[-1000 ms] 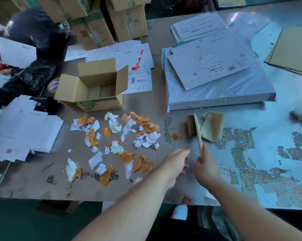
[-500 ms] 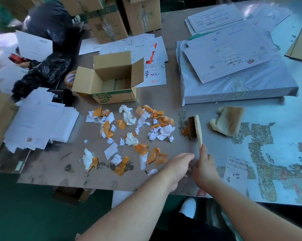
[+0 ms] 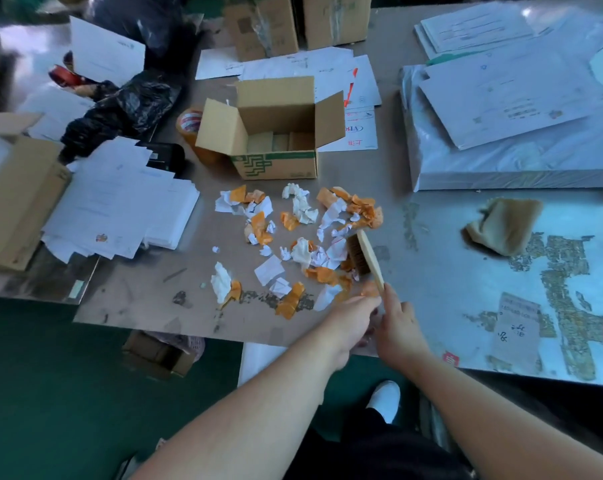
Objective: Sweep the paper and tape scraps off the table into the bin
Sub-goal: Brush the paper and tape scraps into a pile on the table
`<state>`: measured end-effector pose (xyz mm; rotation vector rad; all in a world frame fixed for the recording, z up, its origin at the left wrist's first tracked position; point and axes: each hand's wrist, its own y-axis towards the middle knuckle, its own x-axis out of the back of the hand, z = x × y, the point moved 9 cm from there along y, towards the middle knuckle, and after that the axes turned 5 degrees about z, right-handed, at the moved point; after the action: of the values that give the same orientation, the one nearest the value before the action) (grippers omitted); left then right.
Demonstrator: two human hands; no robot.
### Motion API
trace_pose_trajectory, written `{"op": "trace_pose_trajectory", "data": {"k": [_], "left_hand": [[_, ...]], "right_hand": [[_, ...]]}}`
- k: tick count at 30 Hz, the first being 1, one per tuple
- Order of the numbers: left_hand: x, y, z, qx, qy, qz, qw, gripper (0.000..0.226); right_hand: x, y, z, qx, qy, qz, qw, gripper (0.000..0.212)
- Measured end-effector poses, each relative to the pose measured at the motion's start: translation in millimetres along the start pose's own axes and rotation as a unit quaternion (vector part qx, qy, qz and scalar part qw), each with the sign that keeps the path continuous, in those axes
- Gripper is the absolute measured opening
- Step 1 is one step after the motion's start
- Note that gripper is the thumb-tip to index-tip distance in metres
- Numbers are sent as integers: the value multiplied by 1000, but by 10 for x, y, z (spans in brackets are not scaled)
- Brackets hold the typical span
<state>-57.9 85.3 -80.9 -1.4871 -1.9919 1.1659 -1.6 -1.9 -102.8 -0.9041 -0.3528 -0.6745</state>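
Right hand [image 3: 399,323]: fingers wrapped round the lower end of the handle of the brush [image 3: 369,259], gripping it. Left hand [image 3: 352,317]: just beside the right, fingers stretched forward toward the handle, nothing seen in its hold. Whether the fingertips touch the handle cannot be told because of blur.

Brush: wooden back tilted, head pointing away from the person. Bristles face left and sit against the right edge of the scraps [image 3: 302,252].

Scraps: crumpled white paper and orange tape pieces in a loose spread on the brown part of the bench [image 3: 137,292]. They lie between the brush and a stack of white sheets [image 3: 120,206]. Several pieces lie close to the near bench edge, just ahead of the left hand.

Behind the scraps: open carton [image 3: 276,133] with green print, flaps up, nearest scraps just in front of it. Tape roll [image 3: 188,123] is beside its left flap. Black plastic bag [image 3: 120,105] is farther left.

Right side: flat wrapped package [image 3: 501,168] with printed sheets on top. Tan cloth [image 3: 504,225] lies crumpled on the metal-coloured part of the bench, well apart from the brush.

Floor: small cardboard box [image 3: 154,355] below the near bench edge, left of the arms. Contents unclear.
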Motion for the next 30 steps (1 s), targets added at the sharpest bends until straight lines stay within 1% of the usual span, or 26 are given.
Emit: {"op": "trace_pose_trajectory", "data": {"k": [3,5,7,9,11,13,17,20,23,25,30], "left_hand": [[185,-83,46,-8,0,13,1000,20],[271,-134,61,-15,-4,28,999,22],[325,-173,75,-23,-9,56,998,30],[326,-241,52,-21,-3,81,997,38],[313,-303,7,-27,16,92,995,32],[265,-365,-24,-33,40,101,994,25],[-11,-379,130,-27,74,154,985,28],[-259,-367,310,0,112,179,977,32],[-435,-338,466,18,133,196,971,27],[-385,-330,510,22,139,193,971,36],[-293,-287,485,16,156,177,972,39]], "right_hand": [[-157,-89,144,-5,30,-6,1000,84],[-203,-121,199,-16,64,-27,997,81],[-272,-144,236,-13,90,-54,994,78],[-311,-209,305,-12,108,-69,992,69],[-277,-350,424,-11,108,-103,989,61],[-247,-470,435,-14,122,-137,983,58],[-269,-673,46,-91,114,-164,976,72],[-332,-810,-369,-128,105,-164,972,73],[-344,-1038,-415,-147,95,-143,974,70],[-411,-1026,-413,-140,84,-132,978,68],[-421,-870,-520,-132,166,-142,967,49]]}}
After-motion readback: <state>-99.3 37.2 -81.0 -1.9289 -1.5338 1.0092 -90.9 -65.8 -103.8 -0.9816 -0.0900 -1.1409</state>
